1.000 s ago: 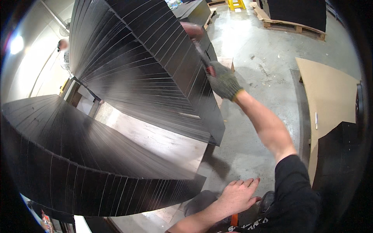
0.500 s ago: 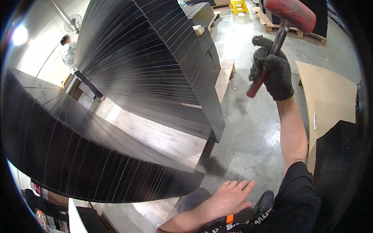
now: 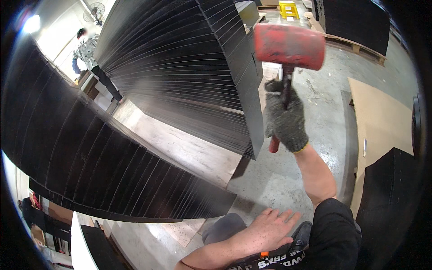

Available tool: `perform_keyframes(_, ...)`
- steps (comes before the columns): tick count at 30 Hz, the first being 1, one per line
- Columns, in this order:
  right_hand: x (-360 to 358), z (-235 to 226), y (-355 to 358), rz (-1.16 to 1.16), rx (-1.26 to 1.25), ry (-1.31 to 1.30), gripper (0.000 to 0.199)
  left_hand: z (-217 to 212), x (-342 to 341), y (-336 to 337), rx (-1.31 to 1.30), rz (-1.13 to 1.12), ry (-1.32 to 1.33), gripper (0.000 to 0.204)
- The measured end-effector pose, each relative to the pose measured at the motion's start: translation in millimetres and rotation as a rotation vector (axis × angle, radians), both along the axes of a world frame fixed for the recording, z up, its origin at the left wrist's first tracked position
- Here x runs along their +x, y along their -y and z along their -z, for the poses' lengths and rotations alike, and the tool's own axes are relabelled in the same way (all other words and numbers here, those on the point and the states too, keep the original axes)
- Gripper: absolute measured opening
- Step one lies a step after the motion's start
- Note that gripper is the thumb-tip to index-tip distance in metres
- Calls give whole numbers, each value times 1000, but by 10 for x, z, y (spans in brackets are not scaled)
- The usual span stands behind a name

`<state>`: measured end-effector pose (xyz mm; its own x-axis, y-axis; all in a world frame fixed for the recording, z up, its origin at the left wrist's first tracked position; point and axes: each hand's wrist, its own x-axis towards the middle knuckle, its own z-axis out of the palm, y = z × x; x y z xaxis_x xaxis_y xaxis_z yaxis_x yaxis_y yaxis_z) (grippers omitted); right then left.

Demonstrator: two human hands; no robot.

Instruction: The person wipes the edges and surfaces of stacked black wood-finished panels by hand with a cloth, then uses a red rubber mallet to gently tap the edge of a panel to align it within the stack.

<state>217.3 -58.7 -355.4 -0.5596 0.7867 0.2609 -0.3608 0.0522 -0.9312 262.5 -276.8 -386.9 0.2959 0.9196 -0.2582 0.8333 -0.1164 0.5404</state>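
My right hand [image 3: 288, 120], in a dark grey knit glove, is closed round the handle of a mallet with a large red, scuffed head [image 3: 288, 47]. The mallet is raised, its head level and uppermost, in front of the right side of a tall black stack of fanned-out sheets [image 3: 180, 58]; whether it touches the stack I cannot tell. Low in front of my body is my bare left hand [image 3: 272, 227], palm down with fingers apart, holding nothing. A second black, curved fanned stack [image 3: 103, 148] spreads across the lower left, its near end close to my left hand.
A pale board [image 3: 193, 153] lies between the two stacks. Beyond, at the upper left, stands another person [image 3: 87, 51]. On the right are a tan sheet [image 3: 382, 112] and a black block [image 3: 389, 189]. A yellow stool [image 3: 288, 9] and a pallet with black material [image 3: 355, 27] stand further back.
My right hand has brought the mallet left and lower, from the upper right to beside the tall stack. My left hand has hardly moved. The view has shifted slightly.
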Motion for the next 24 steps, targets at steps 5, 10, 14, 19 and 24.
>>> perform_keyframes(5, -82, 204, 17, 281, 442, 149, 21, 47, 57, -21, 42, 39, -4, 73)
perform_keyframes(10, -245, 298, 112, 492, 405, 95, 22, 59, 33, 28, 95, 20, -16, 72)
perform_keyframes(14, -58, 155, 51, 373, 547, 252, 26, 19, 84, 32, 94, 26, -50, 71)
perform_keyframes(19, -64, 415, 222, 498, 323, 103, 23, -33, 109, 51, 141, 52, -50, 71)
perform_keyframes(24, -10, 651, 261, 462, 491, 276, 23, -63, 132, 81, 128, 93, -73, 72)
